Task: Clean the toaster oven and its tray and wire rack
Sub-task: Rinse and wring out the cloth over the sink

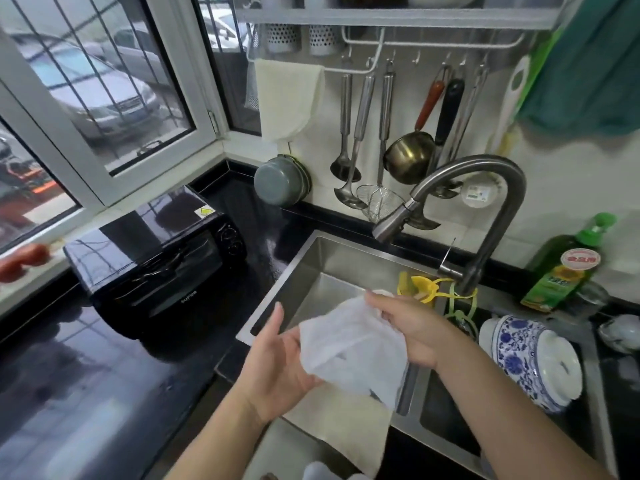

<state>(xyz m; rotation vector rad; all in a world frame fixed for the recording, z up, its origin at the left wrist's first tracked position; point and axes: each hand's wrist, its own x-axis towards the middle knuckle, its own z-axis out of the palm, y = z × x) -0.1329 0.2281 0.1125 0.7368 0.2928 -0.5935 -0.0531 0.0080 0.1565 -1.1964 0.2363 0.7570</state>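
Observation:
A black toaster oven (156, 261) stands on the dark counter at the left, its glass door shut. Over the steel sink (332, 261) I hold a white cloth (349, 344) between both hands. My left hand (277, 358) lies under the cloth's left edge with fingers spread and the palm up. My right hand (412, 327) grips the cloth's upper right corner. No tray or wire rack shows outside the oven.
A curved tap (485, 188) arches over the sink. A blue-and-white jar (530, 358) and a green bottle (568, 265) stand at the right. Ladles, a strainer and a small pot (408, 157) hang on the wall rail. A window (86, 98) is at the left.

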